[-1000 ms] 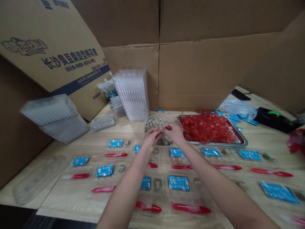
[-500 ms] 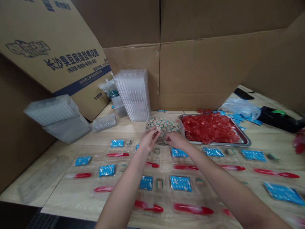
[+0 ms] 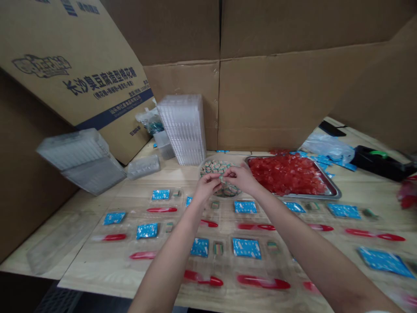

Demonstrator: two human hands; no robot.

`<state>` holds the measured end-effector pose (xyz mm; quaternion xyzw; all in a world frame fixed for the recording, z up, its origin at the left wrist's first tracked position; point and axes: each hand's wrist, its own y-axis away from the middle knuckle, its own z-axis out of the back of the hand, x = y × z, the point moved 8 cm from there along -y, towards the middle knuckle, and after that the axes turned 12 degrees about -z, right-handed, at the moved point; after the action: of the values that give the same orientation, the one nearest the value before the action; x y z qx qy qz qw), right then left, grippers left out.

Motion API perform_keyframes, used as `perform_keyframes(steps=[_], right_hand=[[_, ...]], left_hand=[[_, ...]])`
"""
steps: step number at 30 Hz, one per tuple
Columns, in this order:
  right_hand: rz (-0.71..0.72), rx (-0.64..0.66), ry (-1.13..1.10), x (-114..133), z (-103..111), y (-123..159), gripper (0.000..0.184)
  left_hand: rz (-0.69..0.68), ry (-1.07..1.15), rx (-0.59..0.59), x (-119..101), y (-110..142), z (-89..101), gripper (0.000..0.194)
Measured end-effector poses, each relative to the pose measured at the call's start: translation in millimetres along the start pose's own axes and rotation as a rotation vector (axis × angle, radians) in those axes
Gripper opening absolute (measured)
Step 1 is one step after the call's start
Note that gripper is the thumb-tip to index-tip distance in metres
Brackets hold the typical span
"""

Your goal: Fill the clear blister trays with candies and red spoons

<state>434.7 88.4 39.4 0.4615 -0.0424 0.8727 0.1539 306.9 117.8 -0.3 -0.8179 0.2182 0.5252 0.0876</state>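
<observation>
My left hand (image 3: 207,184) and my right hand (image 3: 240,177) meet above a round clear bowl (image 3: 202,160) filled with small striped candy blocks (image 3: 224,167) in pink, white and green. Both hands are closed in a pinch, fingertips nearly touching. A small greenish striped candy block (image 3: 221,178) shows between them, partly covered by the fingers. Below the hands lie clear plastic trays, with blue packets (image 3: 246,248), red plastic utensils (image 3: 263,282) and single striped blocks (image 3: 218,248) in their compartments.
To the bowl's right is a metal tray (image 3: 335,191) heaped with red pieces (image 3: 286,174). Tall stacked clear trays (image 3: 182,130) stand behind, with another leaning stack (image 3: 81,158) at left. Cardboard (image 3: 260,95) walls the back. A black tape dispenser (image 3: 378,163) sits far right.
My right hand has come up out of the bowl and moved left to meet my left hand. A small striped block now shows between the fingertips.
</observation>
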Motion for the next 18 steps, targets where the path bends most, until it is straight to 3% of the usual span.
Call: perform_keyframes(steps=[9,18], right_hand=[[-0.048,-0.009,-0.087,-10.3,-0.3,3.8,0.012],[-0.058,-0.023,-0.292,-3.8,0.4,9.2,0.024]], left_hand=[[0.069,0.077,-0.023,7.6,7.2,3.4,0.014],[0.075,0.075,-0.072,10.3,4.7,1.8,0.011]])
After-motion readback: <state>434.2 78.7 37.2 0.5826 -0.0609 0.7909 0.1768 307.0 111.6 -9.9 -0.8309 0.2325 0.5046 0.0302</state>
